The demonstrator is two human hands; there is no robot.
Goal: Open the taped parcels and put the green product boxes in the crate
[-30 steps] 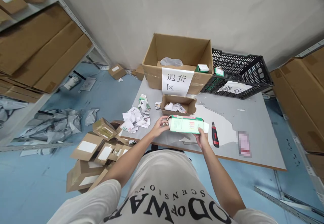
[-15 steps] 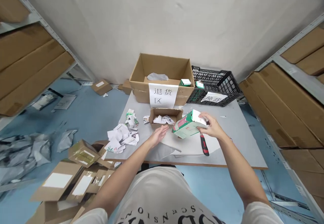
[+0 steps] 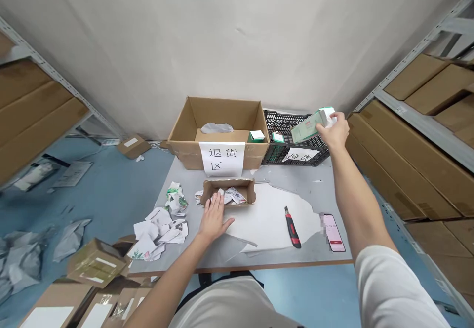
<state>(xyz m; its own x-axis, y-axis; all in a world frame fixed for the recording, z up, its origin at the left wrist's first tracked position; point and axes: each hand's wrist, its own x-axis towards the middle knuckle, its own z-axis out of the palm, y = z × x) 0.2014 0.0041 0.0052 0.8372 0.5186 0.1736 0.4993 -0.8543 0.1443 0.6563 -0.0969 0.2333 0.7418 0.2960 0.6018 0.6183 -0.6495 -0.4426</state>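
My right hand (image 3: pixel 335 131) is stretched out over the black plastic crate (image 3: pixel 287 143) at the table's back right and grips a green and white carton (image 3: pixel 309 126) in the air above it. My left hand (image 3: pixel 214 218) rests flat and open on the grey table (image 3: pixel 259 249), its fingers touching the near wall of a small open cardboard box (image 3: pixel 229 190) that holds torn paper. Small green and white boxes lie in the crate and in the large open cardboard box (image 3: pixel 218 128) with a paper label.
A red and black utility knife (image 3: pixel 292 227) and a phone (image 3: pixel 332 232) lie on the table's right part. Torn paper scraps (image 3: pixel 161 226) cover the left edge. Brown parcels (image 3: pixel 94 266) pile on the blue floor at the left. Shelves with cartons stand on both sides.
My right hand carried the carton from in front of me up and away to above the black crate. My left hand let go of it and settled flat on the table.
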